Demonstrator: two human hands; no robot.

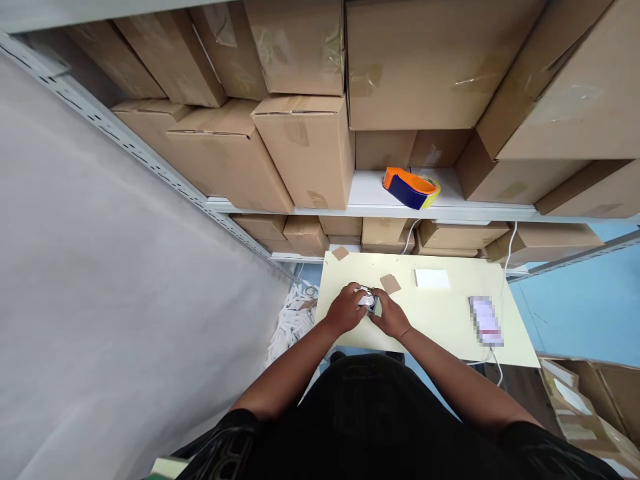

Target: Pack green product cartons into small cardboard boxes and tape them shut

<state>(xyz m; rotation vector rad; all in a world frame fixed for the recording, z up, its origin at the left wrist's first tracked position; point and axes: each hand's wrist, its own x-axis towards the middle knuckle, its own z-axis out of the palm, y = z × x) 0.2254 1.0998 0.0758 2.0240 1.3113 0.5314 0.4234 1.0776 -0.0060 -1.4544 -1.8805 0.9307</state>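
Observation:
A small white-and-dark object (369,300) is held between both hands over the near left part of the pale yellow table (435,327); its exact kind is too small to make out. My left hand (346,309) has its fingers closed on the object's left side. From the right, my right hand (391,316) grips the same object with thumb and fingers. Just beyond my right hand lies a flat brown cardboard piece (391,284). A white flat box (432,279) rests farther right on the tabletop.
Cardboard boxes (303,150) fill the shelves above and behind the table. An orange-and-blue tape dispenser (411,188) sits on the shelf edge. A phone (485,321) with a white cable lies at the right. White scraps (293,323) are heaped on the floor at left.

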